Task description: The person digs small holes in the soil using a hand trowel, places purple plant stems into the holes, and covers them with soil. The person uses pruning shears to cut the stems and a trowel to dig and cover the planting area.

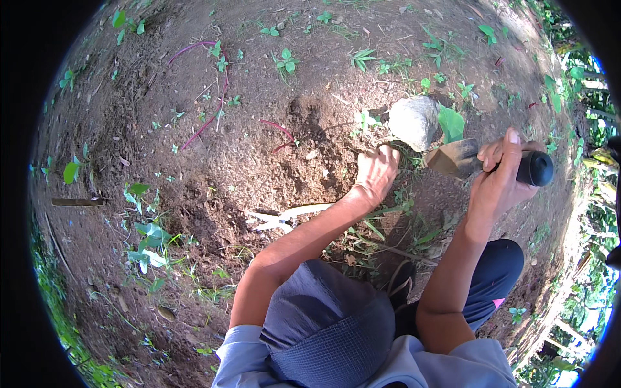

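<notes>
Trowel point(451, 159) is being held near three o'clock. Loosening soil seems the step: left hand point(375, 173) is reaching beside weeds point(407, 159), its grip I cannot tell; right hand point(498, 181) is clutching the handle point(535, 169). Next stroke is probably needing clear left fingers.

Toward three o'clock, the trowel point(464, 155) shows a dull, metal-looking blade point(446, 160) and smooth, plastic-looking handle point(535, 169); the stone point(413, 123) at two looks rough; the cap point(330, 323) at six, matt textured cloth.
</notes>
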### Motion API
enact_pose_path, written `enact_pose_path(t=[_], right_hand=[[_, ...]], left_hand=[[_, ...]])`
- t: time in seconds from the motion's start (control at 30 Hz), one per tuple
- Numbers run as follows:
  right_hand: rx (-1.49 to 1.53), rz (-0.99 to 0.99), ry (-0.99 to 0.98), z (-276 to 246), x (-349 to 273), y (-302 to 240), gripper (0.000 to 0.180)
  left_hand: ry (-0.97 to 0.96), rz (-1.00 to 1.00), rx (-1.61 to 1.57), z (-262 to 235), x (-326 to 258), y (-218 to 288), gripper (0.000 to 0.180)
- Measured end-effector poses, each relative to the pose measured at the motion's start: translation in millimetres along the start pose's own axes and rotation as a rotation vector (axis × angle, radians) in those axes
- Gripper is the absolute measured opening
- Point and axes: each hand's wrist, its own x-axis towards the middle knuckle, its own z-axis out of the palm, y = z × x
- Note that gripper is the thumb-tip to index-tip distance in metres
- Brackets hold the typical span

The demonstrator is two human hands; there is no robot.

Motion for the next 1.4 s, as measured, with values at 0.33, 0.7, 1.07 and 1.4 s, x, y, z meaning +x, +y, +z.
enact_pose_path(t=[0.33, 0.7, 1.07, 1.4], right_hand=[[-0.041, -0.006, 0.031, -14.4, -0.4, 6.4, 0.02], [-0.063, 0.045, 0.183, -32.5, -0.6, 13.5, 0.019], [-0.115, 0.061, 0.181, -50.4, 1.5, 19.6, 0.021], [-0.166, 0.026, 0.195, -56.3, 1.6, 14.5, 0.021]], left_hand=[[0.307, 0.352, -0.455, -8.2, -56.9, 37.4, 0.027], [0.104, 0.432, -0.075, 10.0, 9.4, 0.1, 0.057], [0.113, 0.152, 0.215, 31.3, 38.9, 30.0, 0.015], [-0.114, 0.329, -0.473, -23.4, -44.0, 45.8, 0.03]])
